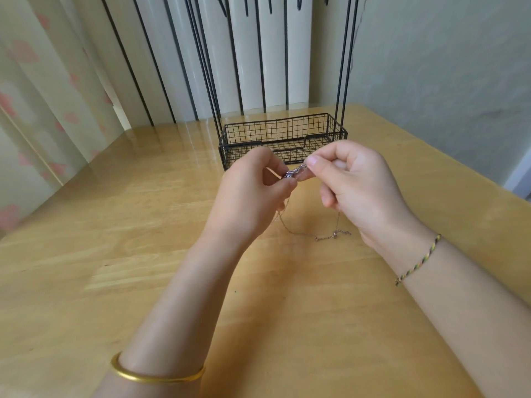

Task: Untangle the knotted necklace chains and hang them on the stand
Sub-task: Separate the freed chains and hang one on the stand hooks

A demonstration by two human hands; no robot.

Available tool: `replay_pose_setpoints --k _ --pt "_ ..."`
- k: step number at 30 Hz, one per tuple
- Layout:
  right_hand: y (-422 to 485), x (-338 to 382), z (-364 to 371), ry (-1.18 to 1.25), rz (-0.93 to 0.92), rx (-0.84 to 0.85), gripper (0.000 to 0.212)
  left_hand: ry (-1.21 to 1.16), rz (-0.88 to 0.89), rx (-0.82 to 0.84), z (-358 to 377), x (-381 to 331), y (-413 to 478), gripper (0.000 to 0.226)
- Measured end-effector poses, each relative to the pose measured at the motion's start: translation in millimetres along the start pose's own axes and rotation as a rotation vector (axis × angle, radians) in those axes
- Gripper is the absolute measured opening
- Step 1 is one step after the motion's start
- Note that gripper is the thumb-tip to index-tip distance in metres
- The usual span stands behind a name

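Left hand (pixel 253 185) and right hand (pixel 356 185) held above the middle of the wooden surface (pixel 115 254), fingers of both pinching a knotted chain (pixel 296 172), loose ends (pixel 324 235) trailing onto the surface, black wire stand (pixel 283 139) near the far edge

black wire stand (pixel 283 136), gold bangle (pixel 156 376)
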State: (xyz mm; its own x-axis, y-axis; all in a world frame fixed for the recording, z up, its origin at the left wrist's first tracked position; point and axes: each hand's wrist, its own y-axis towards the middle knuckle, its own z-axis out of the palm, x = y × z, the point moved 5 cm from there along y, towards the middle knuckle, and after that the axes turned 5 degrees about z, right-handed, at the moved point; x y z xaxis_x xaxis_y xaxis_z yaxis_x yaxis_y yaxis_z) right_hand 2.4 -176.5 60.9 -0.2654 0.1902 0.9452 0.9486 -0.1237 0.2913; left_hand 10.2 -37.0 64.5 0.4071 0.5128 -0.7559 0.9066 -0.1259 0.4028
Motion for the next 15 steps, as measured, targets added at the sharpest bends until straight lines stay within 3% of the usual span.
replay_pose_setpoints --k 4,10,15 --pt "-1.1 0.2 -0.1 0.003 0.013 0.006 0.011 0.140 0.092 -0.026 -2.8 -5.3 -1.0 0.004" --pt "-0.8 0.5 -1.3 0.022 0.040 -0.009 0.010 0.232 0.110 -0.069 -4.3 -8.3 -1.8 0.016" --pt "-0.1 0.2 -4.7 0.046 0.060 -0.023 0.010 -0.060 -0.046 0.155 2.3 -7.6 -2.6 0.016"
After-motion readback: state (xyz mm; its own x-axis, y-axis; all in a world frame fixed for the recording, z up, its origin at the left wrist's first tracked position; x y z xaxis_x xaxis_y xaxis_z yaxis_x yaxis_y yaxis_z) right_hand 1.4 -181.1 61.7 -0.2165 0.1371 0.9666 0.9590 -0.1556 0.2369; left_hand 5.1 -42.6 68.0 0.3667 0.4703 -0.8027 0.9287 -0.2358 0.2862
